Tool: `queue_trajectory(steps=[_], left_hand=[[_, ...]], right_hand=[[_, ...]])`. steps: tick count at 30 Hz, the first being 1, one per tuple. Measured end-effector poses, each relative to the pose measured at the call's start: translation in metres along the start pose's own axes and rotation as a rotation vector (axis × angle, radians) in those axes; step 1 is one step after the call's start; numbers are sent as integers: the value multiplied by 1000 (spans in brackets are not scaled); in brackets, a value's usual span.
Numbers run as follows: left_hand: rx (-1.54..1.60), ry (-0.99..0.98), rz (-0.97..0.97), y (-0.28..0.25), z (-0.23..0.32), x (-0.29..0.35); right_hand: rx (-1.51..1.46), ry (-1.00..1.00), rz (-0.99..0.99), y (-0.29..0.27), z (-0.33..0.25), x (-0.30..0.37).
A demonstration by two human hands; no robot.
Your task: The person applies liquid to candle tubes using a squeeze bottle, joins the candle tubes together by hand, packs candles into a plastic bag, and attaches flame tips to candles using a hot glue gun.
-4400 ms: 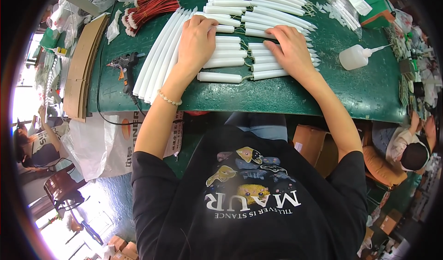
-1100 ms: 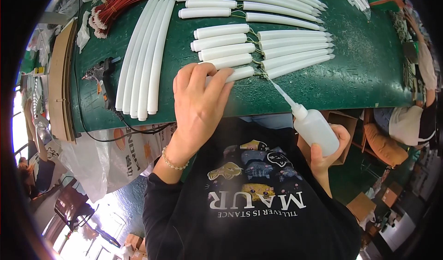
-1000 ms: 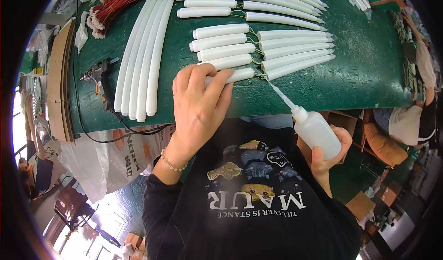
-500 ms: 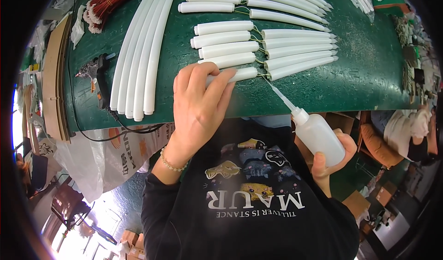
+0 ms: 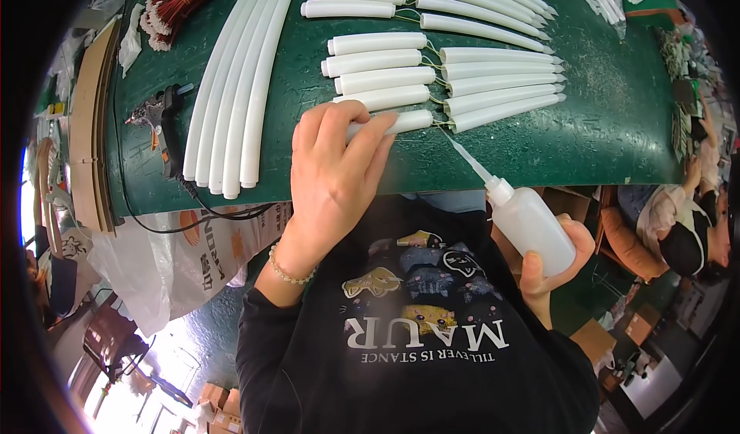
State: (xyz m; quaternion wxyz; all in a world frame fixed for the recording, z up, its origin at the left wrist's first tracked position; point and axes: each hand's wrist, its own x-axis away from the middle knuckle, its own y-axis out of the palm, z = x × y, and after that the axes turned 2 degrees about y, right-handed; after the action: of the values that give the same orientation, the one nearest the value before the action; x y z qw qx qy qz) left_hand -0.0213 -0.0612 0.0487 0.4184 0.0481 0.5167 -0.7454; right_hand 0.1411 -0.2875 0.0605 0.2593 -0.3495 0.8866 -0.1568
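Observation:
My left hand (image 5: 333, 164) pinches a short white tube (image 5: 412, 121) between thumb and fingers, holding it against the table. Thin yellowish wires (image 5: 440, 122) come out of the tube's right end and lead to a tapered white tube (image 5: 505, 113) with a pointed tip. A translucent white squeeze bottle (image 5: 533, 230) is wrapped in my right hand (image 5: 566, 260), tilted so its long thin nozzle (image 5: 470, 160) points up and left. The nozzle's tip is close to the wires; whether it touches them I cannot tell. Farther off lie several similar short tubes (image 5: 385, 79), wired to tapered ones.
Long white tubes (image 5: 223, 118) lie at the left, beside a black glue gun (image 5: 163, 129) with a cable. Red wires with white ends (image 5: 173, 14) are bundled at the far left. Another person (image 5: 686, 230) is at the right. The green table's (image 5: 617, 145) near edge runs before me.
Both hands keep their grips and have hardly moved. The wired tubes sit very slightly farther right in view. At the right edge, the other person's arms and head have shifted.

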Motion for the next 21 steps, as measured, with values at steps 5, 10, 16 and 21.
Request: queue_trajectory(steps=[5, 10, 16, 21], left_hand=[[0, -3, 2, 0, 0, 0], [0, 0, 3, -1, 1, -1], [-29, 9, 36, -2, 2, -3], [-61, 37, 14, -2, 1, -1]], right_hand=[[-57, 18, 30, -3, 1, 3], [-45, 29, 50, -2, 2, 4], [-28, 69, 113, 7, 4, 1], [-18, 55, 104, 11, 7, -4]])
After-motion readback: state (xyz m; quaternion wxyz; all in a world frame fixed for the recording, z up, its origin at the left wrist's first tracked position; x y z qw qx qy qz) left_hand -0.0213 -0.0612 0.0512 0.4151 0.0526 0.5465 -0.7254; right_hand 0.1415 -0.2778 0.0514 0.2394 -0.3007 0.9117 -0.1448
